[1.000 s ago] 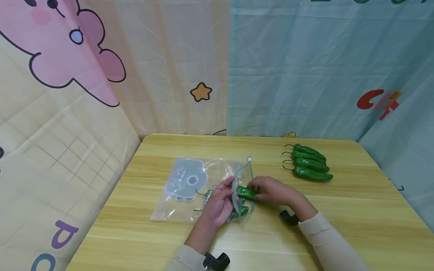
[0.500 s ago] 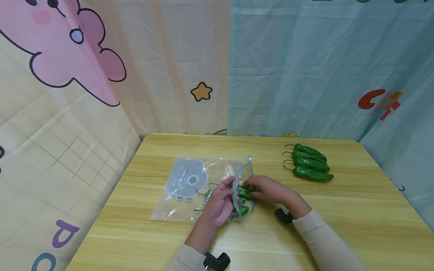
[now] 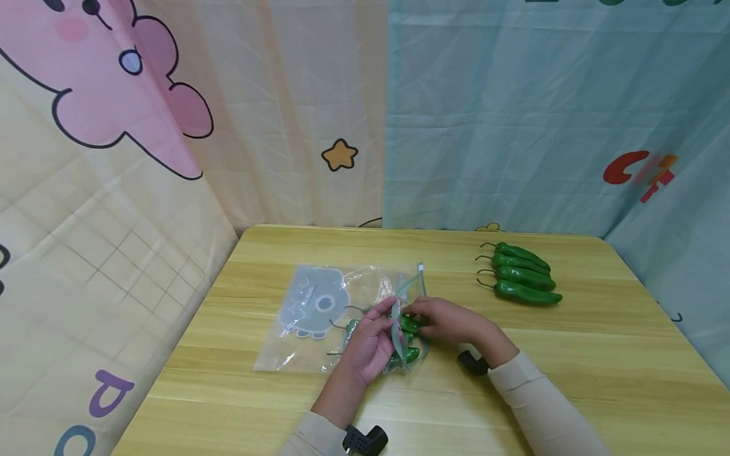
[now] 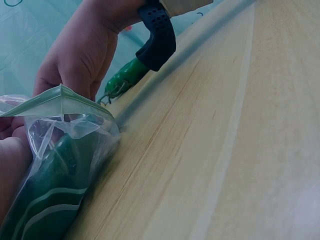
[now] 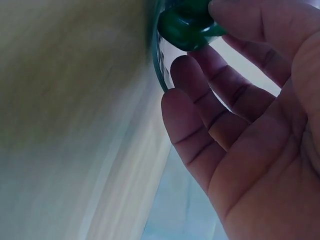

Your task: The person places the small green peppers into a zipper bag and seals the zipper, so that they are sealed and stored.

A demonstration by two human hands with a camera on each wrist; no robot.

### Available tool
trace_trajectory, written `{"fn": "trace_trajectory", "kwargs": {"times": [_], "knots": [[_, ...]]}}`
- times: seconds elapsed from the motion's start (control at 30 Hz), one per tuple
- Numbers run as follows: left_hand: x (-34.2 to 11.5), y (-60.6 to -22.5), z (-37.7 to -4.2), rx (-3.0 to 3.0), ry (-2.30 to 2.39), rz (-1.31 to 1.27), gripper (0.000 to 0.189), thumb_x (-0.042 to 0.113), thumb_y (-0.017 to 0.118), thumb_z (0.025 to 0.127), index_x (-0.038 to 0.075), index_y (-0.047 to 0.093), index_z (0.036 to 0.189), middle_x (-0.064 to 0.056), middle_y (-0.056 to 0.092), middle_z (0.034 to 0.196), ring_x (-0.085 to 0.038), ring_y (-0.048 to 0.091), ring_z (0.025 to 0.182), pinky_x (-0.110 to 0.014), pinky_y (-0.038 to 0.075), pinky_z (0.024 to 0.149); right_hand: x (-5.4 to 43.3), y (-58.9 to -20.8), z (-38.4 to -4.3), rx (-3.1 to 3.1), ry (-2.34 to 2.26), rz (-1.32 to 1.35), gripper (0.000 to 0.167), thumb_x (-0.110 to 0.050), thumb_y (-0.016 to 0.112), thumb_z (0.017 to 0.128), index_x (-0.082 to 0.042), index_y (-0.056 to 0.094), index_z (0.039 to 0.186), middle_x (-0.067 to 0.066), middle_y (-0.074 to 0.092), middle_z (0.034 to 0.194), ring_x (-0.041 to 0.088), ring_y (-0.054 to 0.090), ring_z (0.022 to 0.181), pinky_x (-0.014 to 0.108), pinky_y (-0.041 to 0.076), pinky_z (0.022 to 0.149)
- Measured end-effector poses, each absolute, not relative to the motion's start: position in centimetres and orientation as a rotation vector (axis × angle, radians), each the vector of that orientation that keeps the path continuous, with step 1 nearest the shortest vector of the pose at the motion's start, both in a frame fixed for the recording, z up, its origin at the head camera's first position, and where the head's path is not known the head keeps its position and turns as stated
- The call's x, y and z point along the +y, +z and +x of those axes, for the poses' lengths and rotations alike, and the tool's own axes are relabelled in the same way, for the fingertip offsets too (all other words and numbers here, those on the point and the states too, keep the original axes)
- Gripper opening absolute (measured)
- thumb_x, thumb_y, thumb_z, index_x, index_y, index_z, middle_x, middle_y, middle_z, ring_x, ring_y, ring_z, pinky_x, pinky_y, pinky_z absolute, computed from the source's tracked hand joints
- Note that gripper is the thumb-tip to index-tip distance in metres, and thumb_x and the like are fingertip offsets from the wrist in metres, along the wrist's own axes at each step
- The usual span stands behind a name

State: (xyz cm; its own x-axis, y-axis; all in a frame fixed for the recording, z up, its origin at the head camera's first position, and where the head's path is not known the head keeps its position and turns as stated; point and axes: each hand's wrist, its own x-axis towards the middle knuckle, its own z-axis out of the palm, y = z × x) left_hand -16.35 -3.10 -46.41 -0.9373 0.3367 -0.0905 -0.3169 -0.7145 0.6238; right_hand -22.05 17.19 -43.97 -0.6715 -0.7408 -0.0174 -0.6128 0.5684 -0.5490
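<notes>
A clear zip bag [image 3: 316, 301] with a grey-blue cartoon print lies flat, its mouth to the right. My left hand [image 3: 367, 345] holds the green-edged mouth apart, thumb and fingers at its near lip. At that opening, my right hand [image 3: 447, 320] pinches a green pepper [image 3: 408, 324] by its blunt end, the stem end lying inside the bag. More green peppers [image 3: 409, 356] lie in the bag, partly behind my left hand. In the right wrist view, thumb and fingertips meet the shiny pepper [image 5: 185, 27]. Dark green shows through the plastic [image 4: 75, 130] in the left wrist view.
Several green peppers [image 3: 525, 292] lie side by side at the back right of the wooden table [image 3: 616, 354], stems to the left. A white zip slider [image 3: 420, 267] sits at the bag's far corner. Printed curtains [image 3: 485, 126] hang behind and beside the table.
My right hand has moved left, taking the pepper deeper into the bag's mouth. The left hand and the bag stay in place.
</notes>
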Motion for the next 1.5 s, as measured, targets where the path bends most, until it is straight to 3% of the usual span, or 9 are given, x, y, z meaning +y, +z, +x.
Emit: {"fn": "trace_trajectory", "kwargs": {"times": [0.4, 1.0, 1.5], "knots": [[-3.1, -46.3, -16.3, 0.937, 2.622, 0.047, 0.036, -0.006, 0.041, 0.096, 0.013, 0.064, 0.117, -0.007, 0.048, 0.137, -0.009, 0.054, 0.088, -0.024, 0.051, 0.071, 16.9, -44.1, -22.1, 2.559, -0.785, -1.085, 0.033, 0.002, 0.064, 0.093, -0.004, 0.064, 0.125, 0.003, 0.066, 0.113, 0.019, 0.061, 0.104, 0.041, 0.052, 0.092], [-3.1, -46.4, -16.4, 0.931, 2.630, 0.049, 0.037, -0.007, 0.040, 0.097, 0.014, 0.064, 0.116, -0.006, 0.050, 0.134, -0.010, 0.055, 0.093, -0.023, 0.050, 0.071, 16.4, -44.3, -22.5, 2.606, -0.784, -1.145, 0.024, -0.001, 0.064, 0.093, -0.009, 0.067, 0.116, -0.001, 0.066, 0.105, 0.014, 0.060, 0.094, 0.036, 0.053, 0.084], [-3.2, -46.6, -16.4, 0.934, 2.615, 0.078, 0.036, -0.006, 0.040, 0.097, 0.014, 0.064, 0.117, -0.007, 0.049, 0.134, -0.010, 0.054, 0.089, -0.023, 0.050, 0.072, 16.3, -44.6, -22.5, 2.626, -0.782, -1.113, 0.026, -0.004, 0.063, 0.094, -0.009, 0.066, 0.119, -0.003, 0.063, 0.102, 0.012, 0.056, 0.088, 0.033, 0.051, 0.079]]}}
